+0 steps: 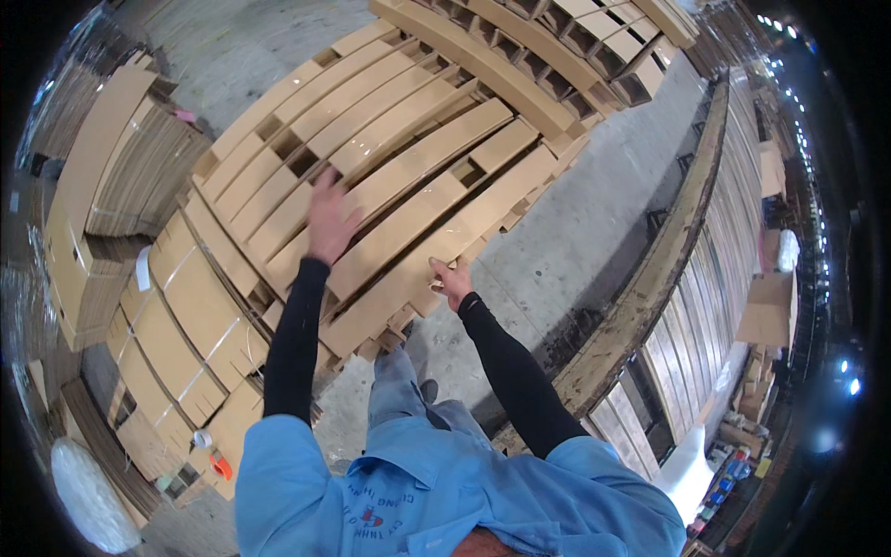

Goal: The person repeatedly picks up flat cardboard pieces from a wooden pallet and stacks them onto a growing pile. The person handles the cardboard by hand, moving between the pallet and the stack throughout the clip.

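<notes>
Left hand (332, 218) blurred and spread over stacked long cardboard cartons (432, 153), contact unclear, the right hand (451, 281) pinches the edge of the outermost carton (404, 283) beside it; a light, even grip should prevent creasing.

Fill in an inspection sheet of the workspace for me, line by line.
Surface: grey floor, dark-spotted, beside the boxes.
Job's things: long brown cardboard boxes, laid side by side, gaps between some.
Clutter: orange ring-shaped item and clear plastic bundle, lower left.
Left grip: blurred, fingers spread over the boxes; contact cannot be told.
Right grip: fingers curled at the edge of the outermost box; hold unclear.
Cables: nothing seen.
Surroundings: strapped cardboard at left, slatted metal bed at right.
</notes>
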The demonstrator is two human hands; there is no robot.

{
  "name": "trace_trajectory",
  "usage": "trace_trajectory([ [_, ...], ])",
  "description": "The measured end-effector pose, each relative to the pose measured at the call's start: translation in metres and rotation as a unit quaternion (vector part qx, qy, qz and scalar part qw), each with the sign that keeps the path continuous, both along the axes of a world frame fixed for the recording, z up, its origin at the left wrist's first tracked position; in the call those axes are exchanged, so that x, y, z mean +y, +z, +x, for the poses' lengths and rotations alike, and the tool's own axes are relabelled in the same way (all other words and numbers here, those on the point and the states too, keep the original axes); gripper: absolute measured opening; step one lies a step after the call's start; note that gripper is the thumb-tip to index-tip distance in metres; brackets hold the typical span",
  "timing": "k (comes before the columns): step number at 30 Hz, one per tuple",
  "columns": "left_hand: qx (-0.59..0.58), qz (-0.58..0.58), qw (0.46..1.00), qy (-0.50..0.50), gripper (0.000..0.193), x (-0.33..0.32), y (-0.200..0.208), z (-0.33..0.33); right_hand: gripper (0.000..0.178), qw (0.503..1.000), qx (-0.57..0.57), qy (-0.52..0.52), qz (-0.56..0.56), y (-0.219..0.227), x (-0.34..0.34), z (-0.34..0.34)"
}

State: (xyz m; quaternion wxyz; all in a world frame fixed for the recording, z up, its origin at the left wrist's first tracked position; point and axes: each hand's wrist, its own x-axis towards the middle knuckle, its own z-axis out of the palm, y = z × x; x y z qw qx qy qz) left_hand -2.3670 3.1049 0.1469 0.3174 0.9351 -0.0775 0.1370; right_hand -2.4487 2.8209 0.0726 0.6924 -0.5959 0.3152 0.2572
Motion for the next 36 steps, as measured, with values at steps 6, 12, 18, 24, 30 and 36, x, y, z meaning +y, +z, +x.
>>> trace_trajectory([
  [6, 0.051, -0.190, 0.893, 0.405, 0.083, 0.074, -0.078, -0.157, 0.074, 0.982, -0.144, 0.067, -0.098, -0.024, 0.003, 0.025],
  [12, 0.139, -0.441, 0.786, 0.410, 0.084, 0.070, -0.131, -0.187, 0.072, 0.973, -0.181, 0.079, -0.117, -0.022, 0.021, 0.035],
  [18, 0.194, -0.403, 0.834, 0.324, 0.081, 0.051, -0.100, -0.204, 0.090, 0.952, -0.242, 0.089, -0.166, -0.035, 0.046, 0.023],
  [24, 0.177, -0.466, 0.757, 0.421, 0.055, 0.061, -0.107, -0.182, 0.091, 0.985, -0.129, -0.026, -0.110, 0.006, 0.075, 0.040],
  [30, 0.134, -0.487, 0.774, 0.382, 0.081, 0.073, -0.109, -0.178, 0.084, 0.986, -0.113, -0.051, -0.114, -0.010, 0.101, 0.032],
  [36, 0.155, -0.241, 0.889, 0.357, 0.077, 0.050, -0.077, -0.160, 0.072, 0.976, -0.146, 0.099, -0.130, -0.001, 0.066, -0.005],
])
